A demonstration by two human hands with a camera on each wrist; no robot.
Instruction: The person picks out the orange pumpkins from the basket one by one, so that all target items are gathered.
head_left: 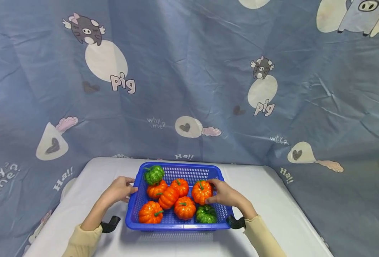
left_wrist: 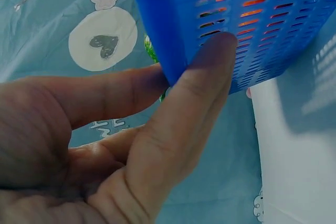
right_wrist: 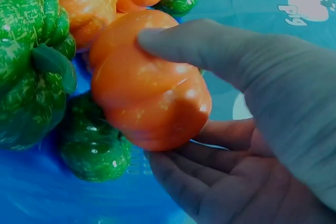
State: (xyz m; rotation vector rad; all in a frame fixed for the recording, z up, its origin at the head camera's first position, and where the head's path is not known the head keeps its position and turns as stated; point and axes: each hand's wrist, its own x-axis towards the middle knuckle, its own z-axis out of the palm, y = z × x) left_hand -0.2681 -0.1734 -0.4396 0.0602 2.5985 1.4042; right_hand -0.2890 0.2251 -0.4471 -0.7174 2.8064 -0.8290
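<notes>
A blue plastic basket (head_left: 176,226) holds several small glossy toy pumpkins. My left hand (head_left: 118,190) pinches the basket's left rim, its fingers (left_wrist: 181,103) along the outside of the slotted wall. Inside the right end, my right hand (head_left: 227,194) grips an orange pumpkin (head_left: 202,192), thumb on one side and fingers on the other. Just below that pumpkin sits a green pumpkin (head_left: 206,214). More orange pumpkins, among them one at the front left (head_left: 150,212), lie across the middle and left. Another green pumpkin (head_left: 154,175) rests in the back left corner.
The basket stands on a table with a white cover (head_left: 257,185). Behind and beside the table hangs a blue curtain (head_left: 183,85) printed with pigs and words. Each wrist wears a black band, such as the left band (head_left: 110,225).
</notes>
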